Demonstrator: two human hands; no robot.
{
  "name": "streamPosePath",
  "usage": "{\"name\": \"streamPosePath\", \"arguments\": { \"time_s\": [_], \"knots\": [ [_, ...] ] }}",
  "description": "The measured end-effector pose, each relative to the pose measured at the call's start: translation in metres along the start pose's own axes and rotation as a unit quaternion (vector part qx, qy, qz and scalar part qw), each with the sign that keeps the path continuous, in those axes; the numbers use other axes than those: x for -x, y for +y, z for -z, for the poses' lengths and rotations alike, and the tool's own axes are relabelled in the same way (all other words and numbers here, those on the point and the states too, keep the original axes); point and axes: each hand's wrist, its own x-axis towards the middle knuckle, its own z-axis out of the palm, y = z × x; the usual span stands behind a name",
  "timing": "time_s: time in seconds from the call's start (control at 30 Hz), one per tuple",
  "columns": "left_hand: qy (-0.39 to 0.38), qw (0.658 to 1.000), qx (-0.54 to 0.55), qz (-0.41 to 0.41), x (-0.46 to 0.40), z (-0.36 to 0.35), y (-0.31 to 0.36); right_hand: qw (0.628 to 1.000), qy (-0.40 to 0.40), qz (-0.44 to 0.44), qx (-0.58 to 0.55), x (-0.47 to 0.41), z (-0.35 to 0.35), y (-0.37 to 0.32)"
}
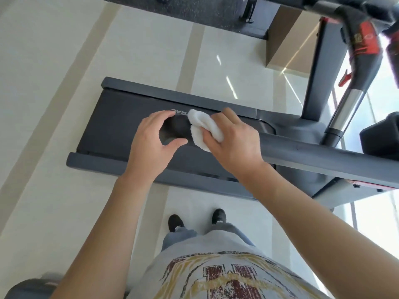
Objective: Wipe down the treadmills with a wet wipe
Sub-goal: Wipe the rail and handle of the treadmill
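Note:
A dark grey treadmill (103, 165) lies across the floor in front of me, its black belt (112, 126) running left to right. My right hand (233, 143) grips a bunched white wet wipe (203, 126) above the belt. My left hand (151, 143) hovers just left of the wipe, fingers and thumb curved apart, holding nothing. Its fingertips are close to the wipe but apart from it. The treadmill's uprights (317, 78) and handlebar with red trim (364, 39) rise at the right.
Pale tiled floor surrounds the treadmill. My black shoes (176, 222) stand just before its near side rail. A brown box (287, 42) sits beyond the treadmill, a dark mat (172, 11) at the top, another dark object (382, 134) at the right and one at bottom left.

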Motion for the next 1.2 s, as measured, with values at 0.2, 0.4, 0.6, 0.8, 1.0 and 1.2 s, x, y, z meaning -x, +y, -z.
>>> {"name": "streamPosePath", "arguments": {
  "time_s": [0.2, 0.4, 0.6, 0.8, 1.0, 1.2],
  "knots": [
    [0.01, 0.992, 0.069, 0.108, 0.002, -0.002, -0.008, 0.996, -0.012, 0.081, -0.04, -0.047, -0.047, -0.067],
    [0.003, 0.985, 0.046, 0.168, 0.009, -0.002, -0.012, 0.99, -0.075, 0.109, -0.058, -0.047, -0.049, -0.067],
    [0.005, 0.987, 0.088, 0.137, 0.008, -0.001, -0.013, 0.992, -0.11, 0.054, 0.001, -0.043, -0.024, -0.013],
    [-0.022, 0.988, 0.1, 0.116, -0.001, 0.006, -0.03, 0.988, -0.129, -0.075, -0.029, -0.02, 0.033, 0.032],
    [-0.126, 0.979, 0.144, 0.071, -0.024, 0.021, -0.06, 0.995, -0.059, -0.074, 0.019, -0.03, -0.003, -0.013],
    [-0.19, 0.953, 0.223, 0.079, -0.04, 0.032, -0.088, 0.985, -0.103, 0.091, 0.103, -0.063, -0.072, -0.086]
  ]
}}
